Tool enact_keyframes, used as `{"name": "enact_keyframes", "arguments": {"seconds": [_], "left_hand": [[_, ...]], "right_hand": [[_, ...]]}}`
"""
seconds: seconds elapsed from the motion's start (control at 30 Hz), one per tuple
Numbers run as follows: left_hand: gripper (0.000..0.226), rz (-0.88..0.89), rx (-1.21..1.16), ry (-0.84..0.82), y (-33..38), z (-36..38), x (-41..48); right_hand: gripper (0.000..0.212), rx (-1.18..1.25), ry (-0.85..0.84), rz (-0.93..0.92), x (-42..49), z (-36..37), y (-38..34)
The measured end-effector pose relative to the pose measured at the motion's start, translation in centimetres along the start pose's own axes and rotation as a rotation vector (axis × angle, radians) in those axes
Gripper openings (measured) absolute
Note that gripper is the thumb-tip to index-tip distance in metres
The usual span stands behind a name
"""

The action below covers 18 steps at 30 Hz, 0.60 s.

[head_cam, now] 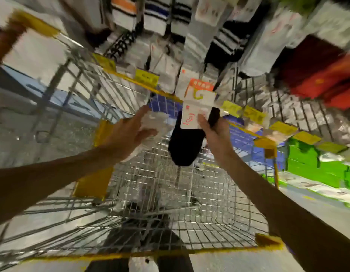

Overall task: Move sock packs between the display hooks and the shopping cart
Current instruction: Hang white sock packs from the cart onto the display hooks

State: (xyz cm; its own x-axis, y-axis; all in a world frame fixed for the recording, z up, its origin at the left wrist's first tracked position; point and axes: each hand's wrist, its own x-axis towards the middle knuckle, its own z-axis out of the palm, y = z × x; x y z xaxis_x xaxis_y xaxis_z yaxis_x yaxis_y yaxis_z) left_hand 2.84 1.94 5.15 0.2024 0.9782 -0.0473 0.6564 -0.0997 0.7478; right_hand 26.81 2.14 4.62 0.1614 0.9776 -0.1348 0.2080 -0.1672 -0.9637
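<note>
Observation from the head view, with heavy motion blur throughout. The right hand [213, 132] grips 1 black sock pack [186, 142] at its upper part, thumb across the white card label [193, 114] and fingers curled behind. The pack hangs upright above the basket of the shopping cart [130, 252], near the cart's far rim. Its yellow hanger [198, 95] sits free, just below the display packs [170, 75] and engaged on no hook that can be seen. The left hand [127, 132] is extended beside it with fingers straight and spread. A pale, translucent item [154, 122] lies against that hand, but the blur prevents confirming whether it is held or merely behind the fingers. Assessment: 1 pack is in transit between rack and cart. The direction of transfer cannot be established from this moment alone. The rack is well stocked with hanging packs. The cart's contents cannot be read reliably through the wire mesh, so the number of completed transfers is undetermined. Remaining for this pack: either release into the basket or seating the hanger on a hook.
</note>
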Motion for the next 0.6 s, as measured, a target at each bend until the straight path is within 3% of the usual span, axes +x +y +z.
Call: {"name": "enact_keyframes", "arguments": {"seconds": [0.1,0.17,0.3,0.47,0.6], "left_hand": [[0.061,-0.104,-0.298,0.089,6.5,-4.7,2.0],[0.063,-0.038,-0.438,0.087,10.4,-7.6,3.2],[0.057,0.146,-0.426,-0.003,19.3,-12.4,3.5],[0.079,0.298,-0.54,0.001,28.1,-16.5,3.0],[0.068,0.507,-0.435,-0.029,31.7,-18.9,4.3]], "right_hand": [[0.025,-0.015,0.016,-0.107,-1.5,-3.6,-7.0],[0.034,-0.027,0.012,-0.161,-2.3,-5.9,-11.8],[0.025,0.022,0.028,-0.229,-4.5,-10.3,-21.0],[0.025,0.106,0.076,-0.286,-7.4,-12.5,-28.5],[0.024,0.084,0.144,-0.331,-8.0,-12.2,-32.1]]}}
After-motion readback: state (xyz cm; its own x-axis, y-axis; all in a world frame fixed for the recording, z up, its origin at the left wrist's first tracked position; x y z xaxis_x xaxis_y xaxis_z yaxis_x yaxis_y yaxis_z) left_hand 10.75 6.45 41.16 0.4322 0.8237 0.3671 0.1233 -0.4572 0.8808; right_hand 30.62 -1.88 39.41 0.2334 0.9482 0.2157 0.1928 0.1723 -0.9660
